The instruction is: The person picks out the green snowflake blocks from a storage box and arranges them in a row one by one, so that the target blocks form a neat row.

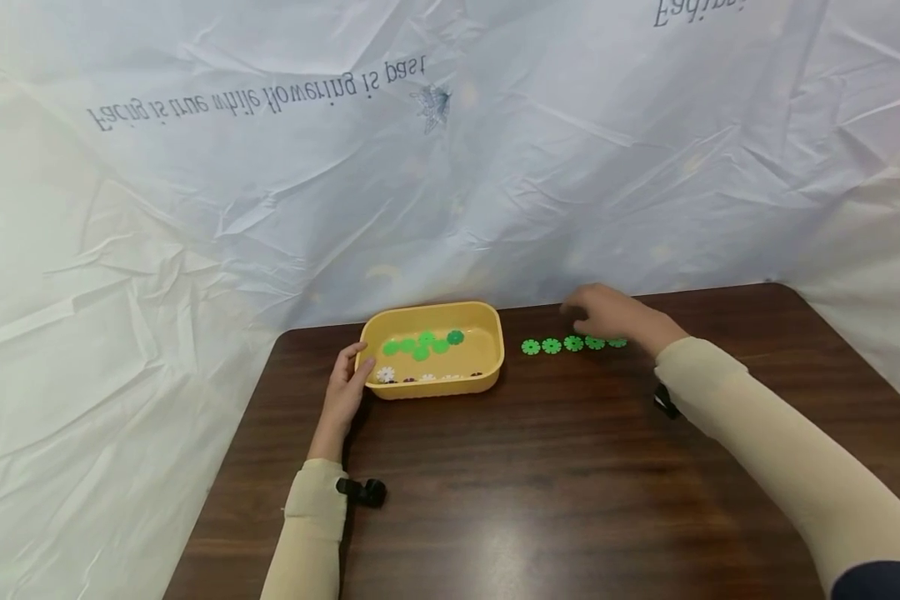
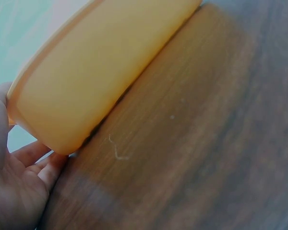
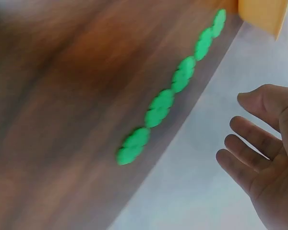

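Note:
A yellow plastic basin (image 1: 474,360) stands at the back of the table. My left hand (image 1: 341,402) grips its left end, thumb over the rim and fingers on the outer wall (image 2: 86,72). Inside lie light green snowflake-shaped discs (image 1: 421,353), a darker green one (image 1: 455,337) and a white one (image 1: 386,374); more white and purple pieces are partly hidden behind the front wall. Right of the basin, several green discs (image 1: 551,346) form a row. My right hand (image 1: 615,318) hovers over the row's right part, fingers apart and holding nothing in the right wrist view.
The dark wooden table (image 1: 495,475) ends just behind the basin and the row. A pale printed cloth (image 1: 495,167) hangs along its back edge. Each sleeve carries a small black wrist device, such as the left one (image 1: 363,492).

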A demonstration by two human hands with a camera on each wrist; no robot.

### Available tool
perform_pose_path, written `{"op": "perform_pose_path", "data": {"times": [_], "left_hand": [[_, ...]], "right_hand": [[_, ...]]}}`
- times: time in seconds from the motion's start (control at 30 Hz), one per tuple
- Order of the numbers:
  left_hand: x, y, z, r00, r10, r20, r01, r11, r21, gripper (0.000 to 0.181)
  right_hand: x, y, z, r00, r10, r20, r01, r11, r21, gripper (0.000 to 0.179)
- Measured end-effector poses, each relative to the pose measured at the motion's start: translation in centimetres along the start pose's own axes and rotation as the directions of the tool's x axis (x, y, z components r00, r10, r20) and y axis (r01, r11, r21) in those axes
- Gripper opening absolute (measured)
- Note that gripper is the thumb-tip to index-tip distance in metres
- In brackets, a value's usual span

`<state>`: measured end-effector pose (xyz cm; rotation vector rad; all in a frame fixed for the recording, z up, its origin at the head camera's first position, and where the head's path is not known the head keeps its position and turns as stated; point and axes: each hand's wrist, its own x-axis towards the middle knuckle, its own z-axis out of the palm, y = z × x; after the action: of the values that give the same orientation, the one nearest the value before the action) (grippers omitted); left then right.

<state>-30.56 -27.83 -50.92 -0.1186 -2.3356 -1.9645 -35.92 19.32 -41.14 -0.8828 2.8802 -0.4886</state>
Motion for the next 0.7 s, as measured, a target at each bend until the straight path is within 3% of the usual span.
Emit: {"op": "perform_pose_path", "data": {"times": [0.23, 0.37, 0.57, 0.7], "left_hand": [[0.2, 0.1, -0.1, 0.999, -0.032, 0.0, 0.032, 0.999, -0.003, 0.051], [-0.1, 1.0, -0.2, 0.999, -0.041, 0.019, 0.042, 0.999, -0.025, 0.052], [-1.0, 3.2, 0.1, 0.998, -0.054, 0.032, 0.054, 0.998, -0.014, 0.052], [-1.1, 3.3, 0.3, 0.999, -0.046, 0.028, 0.047, 0.999, -0.021, 0.051]], "right_hand": [[3.5, -3.9, -0.7, 1.0, -0.014, 0.011, 0.015, 1.0, -0.017, 0.036], [5.7, -6.5, -0.2, 0.997, -0.081, -0.016, 0.081, 0.996, -0.032, 0.034], [8.5, -9.9, 2.2, 0.985, -0.174, 0.02, 0.175, 0.982, -0.069, 0.033], [9.7, -11.3, 4.0, 0.977, -0.202, 0.063, 0.205, 0.978, -0.04, 0.029]]}}
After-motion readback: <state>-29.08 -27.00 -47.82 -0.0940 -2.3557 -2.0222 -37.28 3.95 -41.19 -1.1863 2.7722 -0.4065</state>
